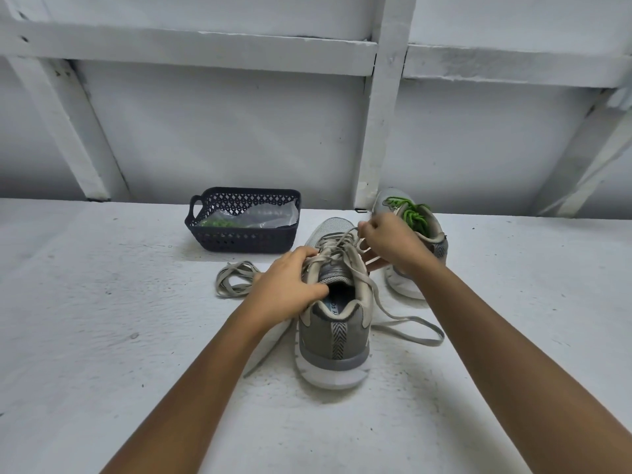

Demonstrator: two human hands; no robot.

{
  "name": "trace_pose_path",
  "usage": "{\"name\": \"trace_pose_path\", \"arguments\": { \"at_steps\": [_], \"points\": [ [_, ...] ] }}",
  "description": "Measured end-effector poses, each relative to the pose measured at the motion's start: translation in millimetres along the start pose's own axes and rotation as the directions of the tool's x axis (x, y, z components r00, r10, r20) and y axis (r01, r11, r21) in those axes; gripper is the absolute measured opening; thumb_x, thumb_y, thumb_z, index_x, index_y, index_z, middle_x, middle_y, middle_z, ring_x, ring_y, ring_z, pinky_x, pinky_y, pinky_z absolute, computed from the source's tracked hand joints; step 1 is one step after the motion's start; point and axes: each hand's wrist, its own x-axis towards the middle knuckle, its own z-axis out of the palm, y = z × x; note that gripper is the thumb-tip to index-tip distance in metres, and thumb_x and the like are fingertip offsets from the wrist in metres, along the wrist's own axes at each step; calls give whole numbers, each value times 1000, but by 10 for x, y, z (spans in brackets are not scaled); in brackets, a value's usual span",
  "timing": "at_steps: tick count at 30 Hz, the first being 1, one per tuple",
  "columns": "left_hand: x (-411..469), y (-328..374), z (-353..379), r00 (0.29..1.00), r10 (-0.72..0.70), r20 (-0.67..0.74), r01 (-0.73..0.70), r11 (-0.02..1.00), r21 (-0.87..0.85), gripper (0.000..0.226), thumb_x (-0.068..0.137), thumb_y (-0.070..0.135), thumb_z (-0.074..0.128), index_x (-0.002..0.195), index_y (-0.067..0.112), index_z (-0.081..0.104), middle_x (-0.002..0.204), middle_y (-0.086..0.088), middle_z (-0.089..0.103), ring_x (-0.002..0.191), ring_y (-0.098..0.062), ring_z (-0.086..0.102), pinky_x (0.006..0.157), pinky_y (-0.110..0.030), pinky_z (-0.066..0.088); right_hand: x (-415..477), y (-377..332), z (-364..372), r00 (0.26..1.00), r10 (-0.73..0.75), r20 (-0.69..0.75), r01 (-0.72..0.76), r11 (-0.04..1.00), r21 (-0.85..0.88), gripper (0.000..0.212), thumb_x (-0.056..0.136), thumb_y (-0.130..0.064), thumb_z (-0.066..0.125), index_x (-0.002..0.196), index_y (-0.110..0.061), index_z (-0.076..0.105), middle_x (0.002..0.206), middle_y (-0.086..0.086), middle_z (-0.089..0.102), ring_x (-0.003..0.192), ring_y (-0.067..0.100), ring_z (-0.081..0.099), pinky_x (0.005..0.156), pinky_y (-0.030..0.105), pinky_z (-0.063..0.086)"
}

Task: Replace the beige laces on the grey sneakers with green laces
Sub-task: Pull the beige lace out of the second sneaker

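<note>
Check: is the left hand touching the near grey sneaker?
Touching. The head view shows the left hand gripping the near grey sneaker at its collar; the right hand pinches its beige lace.

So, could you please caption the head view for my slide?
Left hand grips the grey sneaker while the right hand pinches its beige lace.

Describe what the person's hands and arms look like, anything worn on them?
No gloves, rings or watch show on the left hand or right hand. The left forearm and right forearm are bare, with no sleeve in view.
</note>
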Motion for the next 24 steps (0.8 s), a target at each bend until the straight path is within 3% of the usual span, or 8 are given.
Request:
{"name": "trace_pose_path", "arguments": {
  "at_steps": [2,5,13,15,17,19,21,24],
  "points": [
    [-5,2,0,1000,-3,-1,3,1000,-8,76,58,44,48,132,31,42,132,7,51,115,-16,50,100,-44,39,-35,-3,-45,994,39,105,-42,999,26,28,98,-22,49,92,3,60,74,9,57,56,16,59,47,27,56],
    [-13,13,-5,1000,1,4,-1,1000,-17,76,59,43,48,133,31,42,133,8,50,116,-15,50,99,-42,40,-63,17,-78,984,32,178,-26,999,-34,14,94,-16,57,88,-6,64,70,3,58,58,9,58,48,20,53],
    [-14,-18,1,1000,4,15,-3,999,-54,66,62,43,52,127,33,45,125,11,54,107,-14,53,96,-43,43,35,16,-109,989,24,-143,0,985,171,19,98,-12,45,83,-6,55,78,8,55,58,13,60,42,24,53],
    [-5,-20,8,1000,6,9,-5,997,-74,64,65,41,55,127,32,45,123,9,54,102,-15,54,89,-38,46,12,38,-86,996,35,-83,-24,992,121,24,99,-20,45,85,-5,58,78,7,55,58,13,60,46,26,53],
    [11,-42,12,1000,10,0,-10,995,-95,65,64,41,56,128,30,45,123,7,54,104,-15,54,88,-34,45,-31,51,-61,999,27,28,-26,999,-48,29,97,-27,50,91,-2,65,77,5,57,63,12,57,51,23,48],
    [24,-65,25,1000,11,0,-10,991,-133,58,73,32,62,129,27,46,124,4,54,107,-14,54,86,-29,42,-53,64,-54,998,4,66,4,991,-132,25,94,-23,56,91,-1,67,75,4,58,65,9,54,52,20,45],
    [27,-79,44,1000,8,5,-7,982,-190,53,79,21,64,129,25,47,126,3,53,111,-12,52,85,-25,39,-42,65,-79,1000,-4,19,5,999,-47,20,94,-16,56,80,-5,65,72,4,58,63,8,54,53,21,47],
    [24,-79,74,1000,-3,1,3,962,-271,61,68,30,62,127,26,48,126,4,52,109,-11,53,84,-24,39,-1,34,-125,992,59,-115,-28,967,254,29,98,-10,44,71,-10,55,74,5,56,59,11,58,50,24,51]
  ]
}}
